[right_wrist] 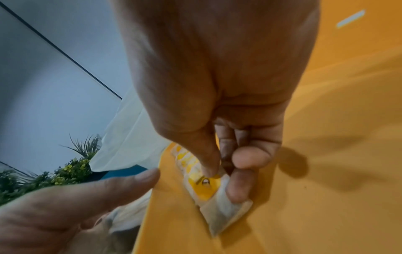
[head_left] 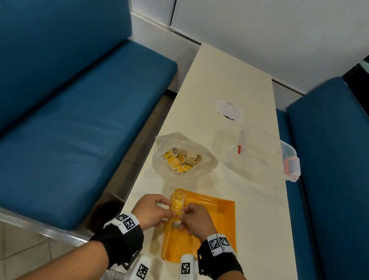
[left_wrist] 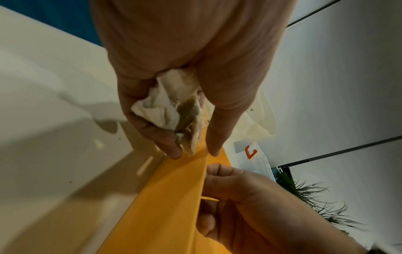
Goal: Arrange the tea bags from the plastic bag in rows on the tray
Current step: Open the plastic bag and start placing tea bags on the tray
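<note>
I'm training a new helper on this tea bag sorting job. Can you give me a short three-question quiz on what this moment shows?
1. True or false: the row of tea bags lies along the left edge of the flat orange plastic tray.
2. What does the left hand hold? A) a bunch of crumpled white tea bags B) a red spoon C) nothing
3. Fill in: the right hand pinches a yellow-tagged tea bag over the ____.

Key: 1 true; 2 A; 3 tray. The remaining tea bags sit in the crumpled clear plastic bag, beyond the tray on the cream table.
</note>
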Tool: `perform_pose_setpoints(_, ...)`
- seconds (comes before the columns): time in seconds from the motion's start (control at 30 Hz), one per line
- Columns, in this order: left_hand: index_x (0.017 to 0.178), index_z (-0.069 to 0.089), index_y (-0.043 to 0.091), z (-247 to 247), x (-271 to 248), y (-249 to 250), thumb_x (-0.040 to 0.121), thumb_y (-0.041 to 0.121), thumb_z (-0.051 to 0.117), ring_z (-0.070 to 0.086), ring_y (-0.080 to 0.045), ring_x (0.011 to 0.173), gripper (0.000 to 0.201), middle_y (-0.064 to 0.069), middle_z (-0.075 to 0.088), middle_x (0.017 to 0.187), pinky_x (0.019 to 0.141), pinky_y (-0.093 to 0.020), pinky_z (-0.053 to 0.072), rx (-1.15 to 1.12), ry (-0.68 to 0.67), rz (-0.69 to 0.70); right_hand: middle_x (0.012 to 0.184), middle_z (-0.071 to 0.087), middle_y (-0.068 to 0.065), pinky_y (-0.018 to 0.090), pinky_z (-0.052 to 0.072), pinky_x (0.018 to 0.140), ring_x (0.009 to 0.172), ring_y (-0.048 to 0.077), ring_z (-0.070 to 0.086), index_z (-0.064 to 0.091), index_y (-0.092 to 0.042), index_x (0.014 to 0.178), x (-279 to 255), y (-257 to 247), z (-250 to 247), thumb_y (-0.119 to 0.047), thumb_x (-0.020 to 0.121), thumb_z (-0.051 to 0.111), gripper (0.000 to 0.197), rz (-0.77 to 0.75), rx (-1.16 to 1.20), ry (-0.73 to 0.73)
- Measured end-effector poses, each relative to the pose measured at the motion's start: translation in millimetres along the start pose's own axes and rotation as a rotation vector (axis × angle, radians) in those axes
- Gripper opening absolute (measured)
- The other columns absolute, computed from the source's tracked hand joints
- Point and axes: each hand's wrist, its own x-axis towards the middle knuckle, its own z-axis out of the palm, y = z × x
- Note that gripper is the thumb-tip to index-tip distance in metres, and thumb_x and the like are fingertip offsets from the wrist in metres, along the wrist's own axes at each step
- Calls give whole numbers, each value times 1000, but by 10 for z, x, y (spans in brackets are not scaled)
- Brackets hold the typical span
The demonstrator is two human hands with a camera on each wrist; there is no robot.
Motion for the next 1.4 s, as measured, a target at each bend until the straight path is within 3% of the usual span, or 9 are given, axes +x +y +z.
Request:
perform_pose_setpoints(0.3,89,75,16,34,24,-20,68,12,88,65,-19,57,26,-6,68,71,51,-24,50,-27,23,-32,75,69,13,24,50,42,48,15,65,58,-12,79,89,-57,107,-2,88,63,14,-16,5,191)
perform_pose_setpoints(0.47,89,77,16,8,46,-40,75,21,86,67,-20,60,17,-8,71,75,52,-28,52,-41,-9,-53,81,70,12,44,62,61,60,24,70,57,-14,84,77,-108,123,-6,84,67,13,17,20,237)
perform_pose_setpoints(0.57,97,75,10,-73,25,-3,91,38,72,66,-28,67,30,-16,72,80,57,-37,53,-245,-50,-146,84,67,3,33,58,63,71,18,68,55,-20,89,1,-149,73,-16,83,70,17,-61,-68,296)
perform_pose_setpoints(0.63,107,71,9,-161,-26,33,99,47,57,63,-29,65,42,-19,69,87,55,-30,49,-428,-108,-229,90,62,-5,21,49,65,79,8,61,57,-25,93,-125,-205,35,-22,82,72,19,-220,-157,313)
perform_pose_setpoints(0.83,111,73,1,-234,-14,0,97,25,58,62,-29,62,31,-22,62,101,50,-30,48,-637,-88,-243,97,60,-11,23,53,71,81,12,61,64,-32,96,-361,-371,119,-37,65,83,37,-368,-172,80)
perform_pose_setpoints(1.03,87,73,6,-260,-30,57,91,6,67,74,-27,61,7,-16,71,86,57,-33,49,-230,82,-36,95,63,-10,12,44,68,79,2,58,65,-26,93,-260,-292,72,-27,84,73,12,-333,-174,249)
perform_pose_setpoints(1.17,74,71,15,-393,61,43,84,20,78,70,-17,59,12,-1,73,80,51,-23,45,146,185,83,90,65,-10,12,43,66,79,2,59,65,-26,89,-261,-219,-27,-26,85,73,9,-311,-157,280)
perform_pose_setpoints(1.23,73,70,20,-412,97,48,82,32,79,67,-13,63,18,3,72,77,58,-23,47,340,194,114,90,65,-10,11,43,66,80,2,60,65,-26,89,-259,-187,-47,-27,85,72,8,-305,-157,282)
perform_pose_setpoints(1.4,96,67,29,-236,162,20,77,57,75,61,-12,93,35,8,61,104,76,-28,47,775,224,137,92,65,-10,12,43,67,82,3,61,65,-27,89,-234,-153,-25,-28,85,72,7,-288,-157,261)
